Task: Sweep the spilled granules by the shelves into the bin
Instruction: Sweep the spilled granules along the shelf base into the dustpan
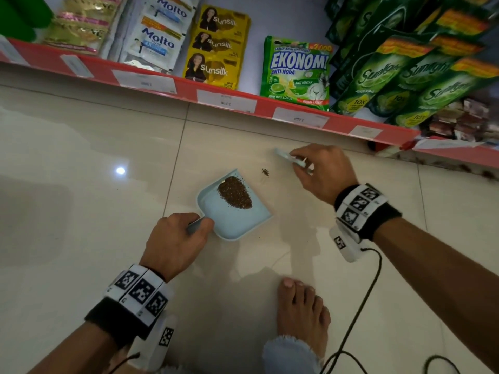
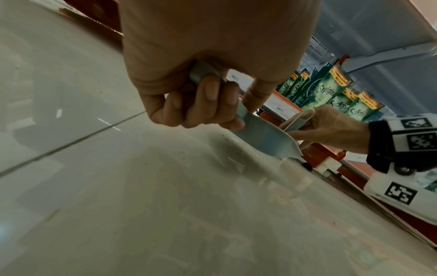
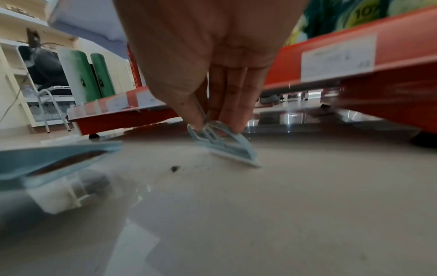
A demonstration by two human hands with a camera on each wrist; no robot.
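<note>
**Granules Mostly Gathered on a Glossy Shop Floor**

Where the pale, glossy tiled floor (image 1: pixel 81 147) met the far side of the aisle, a red-edged shelf (image 1: pixel 189 89) ran left to right, its lip carrying price labels and its deck stacked with sachets and green detergent pouches (image 1: pixel 295 70). Dark grout lines crossed the tiles, and a ceiling light glared off them at the left. A bare foot (image 1: pixel 302 309) stood near, right of centre. On the floor in the middle lay a light blue dustpan (image 1: pixel 235 220), its handle gripped by the curled fingers of the left hand (image 1: pixel 175 241). A heap of brown granules (image 1: pixel 235 193) sat inside the pan. Just right and farther off, the right hand (image 1: pixel 324 171) pinched a small light blue brush (image 3: pixel 224 147) between thumb and fingers, bristles on the tile. Between brush and pan lay a tiny leftover clump (image 1: pixel 265 172).
</note>
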